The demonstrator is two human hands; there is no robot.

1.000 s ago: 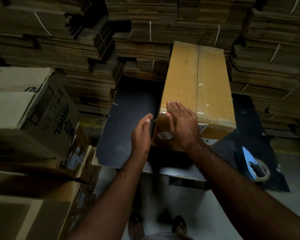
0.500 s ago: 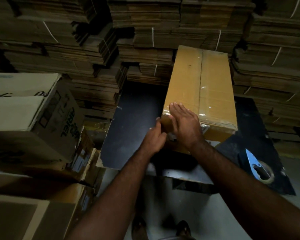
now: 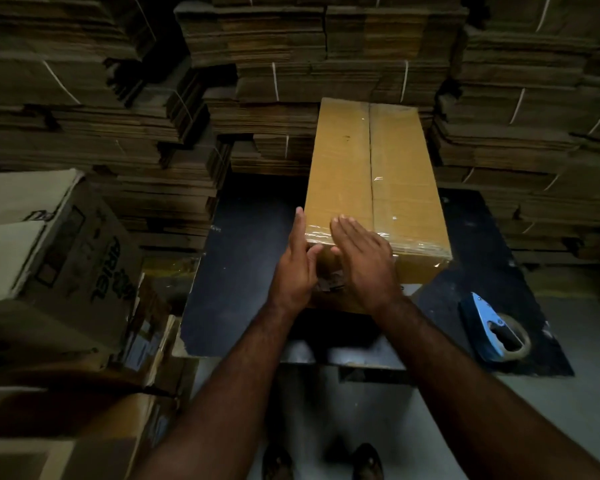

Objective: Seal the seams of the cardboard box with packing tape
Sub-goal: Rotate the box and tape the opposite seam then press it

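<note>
Stacks of flat cardboard (image 3: 326,46) stand behind my dark table (image 3: 250,271). On its middle lies the box (image 3: 371,174) (shiny tape on top). My left hand (image 3: 297,268) and right hand (image 3: 364,261) press flat, fingers straight, on its near end. By the table's right edge waits the tape dispenser (image 3: 496,327).

Bare tabletop (image 3: 246,271) is left open beside the cardboard box (image 3: 374,174). The far side is blocked by stacked flat cardboard (image 3: 326,64); the right is partly taken by a tape dispenser (image 3: 492,327).
</note>
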